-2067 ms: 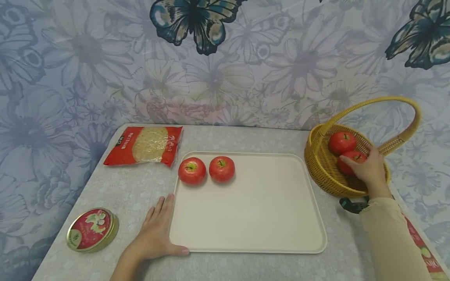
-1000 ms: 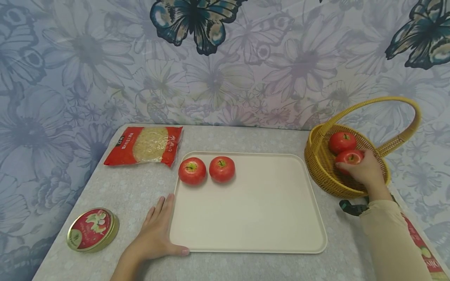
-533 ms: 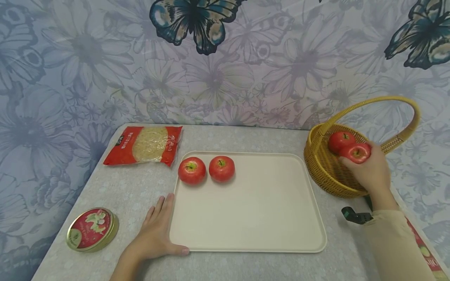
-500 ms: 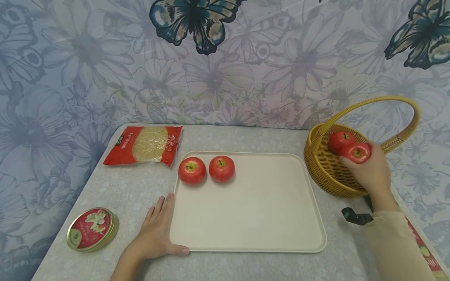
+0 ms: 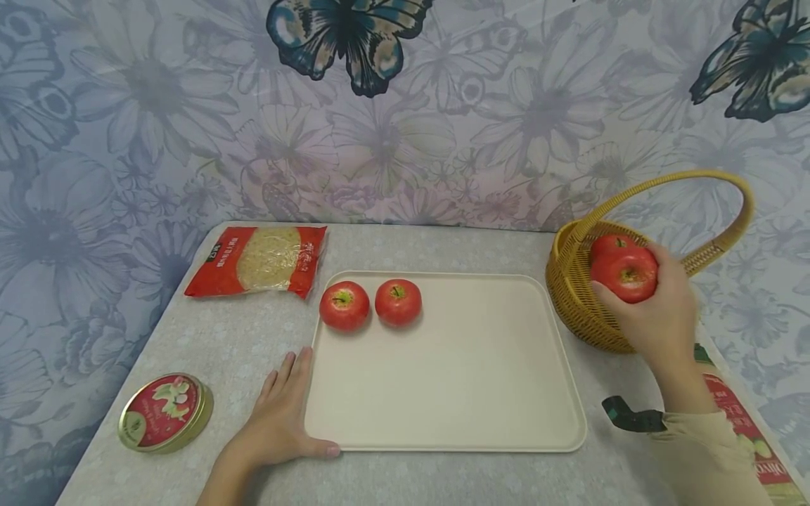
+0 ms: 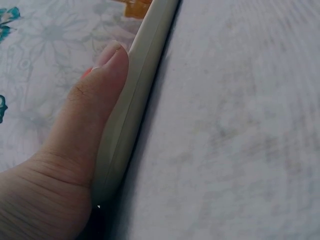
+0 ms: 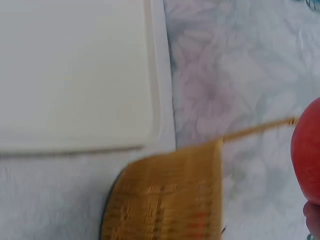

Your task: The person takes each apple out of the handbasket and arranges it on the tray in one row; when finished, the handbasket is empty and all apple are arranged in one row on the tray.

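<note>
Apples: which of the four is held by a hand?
The apple gripped by the right hand; two others rest on the tray, the last in the basket.

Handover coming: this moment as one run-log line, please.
right hand: holds red apple at basket | left hand: touches tray corner | on tray: two apples | in basket: another apple

Red bag (image 5: 268, 258) (lying flat), round tin (image 5: 166, 413).
</note>
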Available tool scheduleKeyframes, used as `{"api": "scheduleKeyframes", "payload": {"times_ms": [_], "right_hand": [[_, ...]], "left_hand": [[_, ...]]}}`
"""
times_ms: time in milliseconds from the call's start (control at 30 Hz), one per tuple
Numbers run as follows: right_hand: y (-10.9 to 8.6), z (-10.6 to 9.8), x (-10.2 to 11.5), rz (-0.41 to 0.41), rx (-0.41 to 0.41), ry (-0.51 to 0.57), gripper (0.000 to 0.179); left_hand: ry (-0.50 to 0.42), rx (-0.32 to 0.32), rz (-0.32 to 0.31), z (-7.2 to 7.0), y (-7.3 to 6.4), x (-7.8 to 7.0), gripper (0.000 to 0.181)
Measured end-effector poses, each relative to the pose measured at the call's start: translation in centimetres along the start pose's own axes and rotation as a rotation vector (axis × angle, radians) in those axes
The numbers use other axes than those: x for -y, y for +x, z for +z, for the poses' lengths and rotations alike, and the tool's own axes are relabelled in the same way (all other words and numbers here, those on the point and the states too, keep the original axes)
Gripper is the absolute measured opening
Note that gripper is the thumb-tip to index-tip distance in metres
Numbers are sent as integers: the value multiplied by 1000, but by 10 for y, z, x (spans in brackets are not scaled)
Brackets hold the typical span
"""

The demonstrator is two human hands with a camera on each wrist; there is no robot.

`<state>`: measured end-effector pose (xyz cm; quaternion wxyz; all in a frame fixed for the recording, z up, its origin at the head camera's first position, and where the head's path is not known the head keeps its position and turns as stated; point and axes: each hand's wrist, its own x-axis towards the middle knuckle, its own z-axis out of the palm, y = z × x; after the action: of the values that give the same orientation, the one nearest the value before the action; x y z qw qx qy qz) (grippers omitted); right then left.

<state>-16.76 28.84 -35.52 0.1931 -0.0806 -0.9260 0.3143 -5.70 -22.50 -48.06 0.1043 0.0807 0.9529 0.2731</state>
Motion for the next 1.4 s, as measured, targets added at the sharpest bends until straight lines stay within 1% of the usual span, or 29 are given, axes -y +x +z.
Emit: {"api": "scheduleKeyframes", "payload": {"times_ms": [133, 300, 500, 667, 933, 1033, 1167, 1400], "right_hand": [[-11, 5, 17, -60, 20, 46, 92], [-26, 16, 35, -145, 42, 94, 92], [-38, 30, 52, -214, 130, 137, 91], [-43, 48, 59, -257, 201, 153, 90], [-44, 87, 65, -272, 344, 196, 89], [-41, 101, 68, -280, 386, 178, 88], [-35, 114, 70, -286, 441, 155, 88], [-24, 133, 73, -276, 562, 178, 88]], "left_hand": [[-1, -1, -3, 0, -1, 0, 157], [-4, -1, -6, 1, -1, 1, 157], [-2, -6, -2, 2, 0, 1, 158], [9, -3, -4, 1, 0, 0, 158], [12, -2, -3, 0, 0, 0, 158], [12, -4, -1, 1, 0, 1, 159], [5, 0, -6, 0, 0, 0, 159], [11, 2, -11, -1, 1, 1, 159]]}}
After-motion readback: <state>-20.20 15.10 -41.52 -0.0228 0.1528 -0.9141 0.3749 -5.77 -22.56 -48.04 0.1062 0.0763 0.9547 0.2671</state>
